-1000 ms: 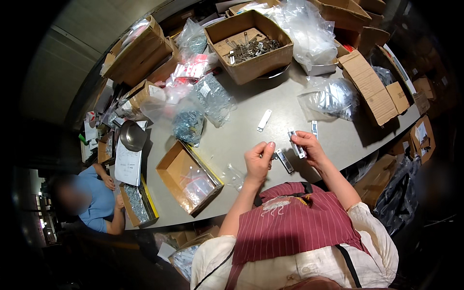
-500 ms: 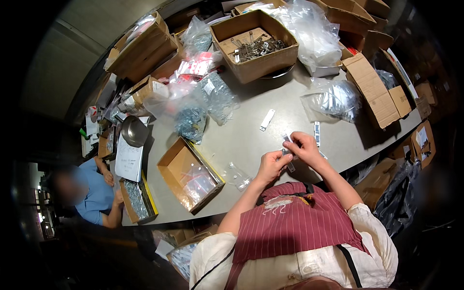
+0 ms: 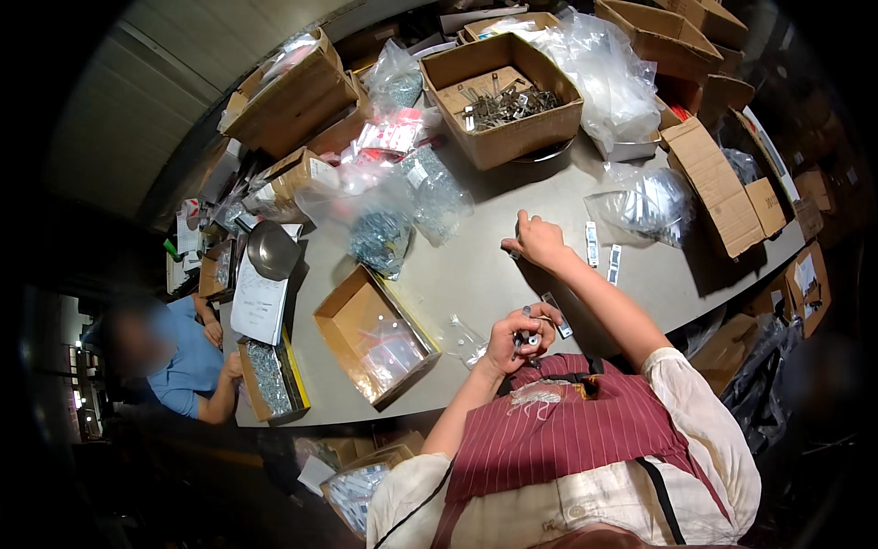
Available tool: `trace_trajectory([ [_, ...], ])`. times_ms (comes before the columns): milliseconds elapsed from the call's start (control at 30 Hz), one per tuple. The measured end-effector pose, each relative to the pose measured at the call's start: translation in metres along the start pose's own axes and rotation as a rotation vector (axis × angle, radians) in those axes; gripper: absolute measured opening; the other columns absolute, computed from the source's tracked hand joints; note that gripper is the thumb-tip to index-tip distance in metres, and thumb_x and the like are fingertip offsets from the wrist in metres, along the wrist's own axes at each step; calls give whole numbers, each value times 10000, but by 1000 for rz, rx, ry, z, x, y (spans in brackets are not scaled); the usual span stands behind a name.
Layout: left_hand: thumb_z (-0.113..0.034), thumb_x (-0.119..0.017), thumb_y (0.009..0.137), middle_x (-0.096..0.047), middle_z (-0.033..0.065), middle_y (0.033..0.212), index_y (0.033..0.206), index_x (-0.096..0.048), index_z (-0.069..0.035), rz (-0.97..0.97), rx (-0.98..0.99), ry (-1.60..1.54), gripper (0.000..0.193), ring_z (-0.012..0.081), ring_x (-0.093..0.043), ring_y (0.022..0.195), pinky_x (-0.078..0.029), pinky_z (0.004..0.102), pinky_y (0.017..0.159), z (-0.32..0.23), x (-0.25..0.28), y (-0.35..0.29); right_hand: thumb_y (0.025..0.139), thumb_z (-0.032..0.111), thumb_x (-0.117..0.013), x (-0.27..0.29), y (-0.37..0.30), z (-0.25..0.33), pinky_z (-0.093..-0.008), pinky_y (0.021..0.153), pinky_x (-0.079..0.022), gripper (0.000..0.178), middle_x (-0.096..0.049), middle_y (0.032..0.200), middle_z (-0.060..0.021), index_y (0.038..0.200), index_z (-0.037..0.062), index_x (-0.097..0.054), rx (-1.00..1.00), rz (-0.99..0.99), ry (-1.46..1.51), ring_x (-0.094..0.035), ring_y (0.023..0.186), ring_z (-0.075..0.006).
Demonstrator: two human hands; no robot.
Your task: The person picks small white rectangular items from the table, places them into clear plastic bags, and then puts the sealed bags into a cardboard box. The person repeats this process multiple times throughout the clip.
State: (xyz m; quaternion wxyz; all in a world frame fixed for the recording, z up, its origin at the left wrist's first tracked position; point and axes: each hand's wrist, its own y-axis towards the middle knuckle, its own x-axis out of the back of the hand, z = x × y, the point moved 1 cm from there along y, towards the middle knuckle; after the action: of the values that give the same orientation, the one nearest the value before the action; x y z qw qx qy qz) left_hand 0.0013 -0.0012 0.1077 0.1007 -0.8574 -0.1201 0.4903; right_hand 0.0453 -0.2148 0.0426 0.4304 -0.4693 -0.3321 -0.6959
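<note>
My left hand (image 3: 519, 342) is closed near the table's front edge, with several small round metal parts (image 3: 533, 339) showing between its fingers. Just beside its fingertips lies a narrow white-and-dark strip-shaped piece (image 3: 558, 317). My right hand (image 3: 540, 242) is stretched further out over the table, fingers bent down and one digit sticking up. A small dark end of a piece (image 3: 511, 252) shows under its fingertips; the rest is hidden by the hand. To the right of this hand lie two more strip-shaped pieces, one whitish (image 3: 592, 244) and one with dark patches (image 3: 614, 264).
Left of my hands are a small clear bag (image 3: 465, 341) and an open cardboard tray (image 3: 332, 317) with plastic bags. Bags of metal parts (image 3: 380, 240) lie beyond. A carton of metal clips (image 3: 512, 142) stands at the back. A co-worker (image 3: 174, 357) sits at far left.
My hands have separated. The right hand has moved forward to where a white piece lay and now covers it. My left hand has drawn back a little, showing round metal parts. The view has shifted slightly.
</note>
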Motion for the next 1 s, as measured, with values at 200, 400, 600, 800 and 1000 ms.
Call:
trace_trajectory([
  [200,-568,-379,1094,-461,-3,590,914,-599,-24,-333,-89,56,614,54,-270,403,-219,212,409,10,30,3,930,216,-640,13,-23,-19,-364,645,-535,409,-677,860,-123,1296,53,-562,-74,270,795,-687,774,-219],
  [400,-485,-422,1106,-435,-36,607,925,-593,-46,-451,-353,528,504,46,-317,452,-242,213,417,11,57,27,944,98,-414,60,-86,-6,-259,536,-489,396,-668,759,-81,1297,27,-578,-261,447,1333,-620,570,-144],
  [600,-435,-555,1076,-527,-34,666,901,-633,-33,-400,-255,597,445,39,-458,566,-337,229,504,6,31,41,1032,213,-518,61,-118,1,-311,609,-496,278,-669,768,-88,1222,41,-626,-41,233,916,-650,700,-149],
  [800,-402,-691,1002,-568,-27,628,770,-671,-25,-539,-280,750,443,48,-480,561,-372,242,507,4,25,34,1037,271,-543,48,-129,4,-345,628,-480,300,-648,749,-111,1102,16,-688,-75,152,850,-598,663,-156],
  [1000,-370,-728,976,-539,-38,574,675,-641,-23,-551,-453,797,467,35,-454,535,-333,242,484,0,19,29,1037,272,-542,59,-134,19,-340,599,-456,302,-630,705,-101,1027,20,-708,-96,82,722,-581,637,-155],
])
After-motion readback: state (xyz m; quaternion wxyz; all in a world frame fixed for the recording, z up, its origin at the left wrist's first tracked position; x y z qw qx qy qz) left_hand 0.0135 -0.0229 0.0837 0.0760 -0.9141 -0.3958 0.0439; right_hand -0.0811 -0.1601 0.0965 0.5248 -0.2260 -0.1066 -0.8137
